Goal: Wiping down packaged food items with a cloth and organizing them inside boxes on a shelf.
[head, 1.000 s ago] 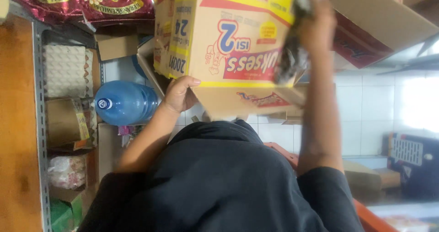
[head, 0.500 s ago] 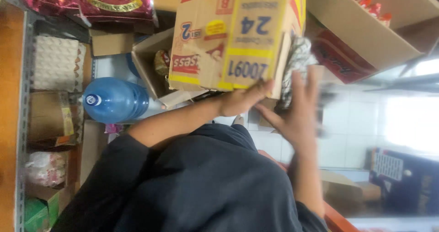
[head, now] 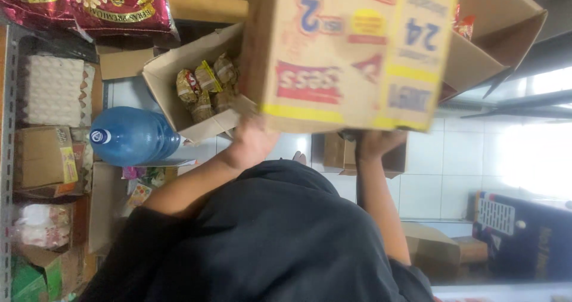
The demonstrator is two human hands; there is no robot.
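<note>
Cardboard box [head: 351, 52], printed yellow and red, sits just above both hands with its long side running across between them. The left hand [head: 251, 140] presses up under its near corner, its fingers hidden beneath, so I cannot tell whether they grip. The right hand [head: 379, 142] has its fingers curled onto the bottom edge. Both hands are equally close. At the box's open end, red packets [head: 462, 21] show. Behind, an open carton [head: 179, 69] holds snack packets [head: 205, 86], beside a blue water bottle [head: 134, 136].
</note>
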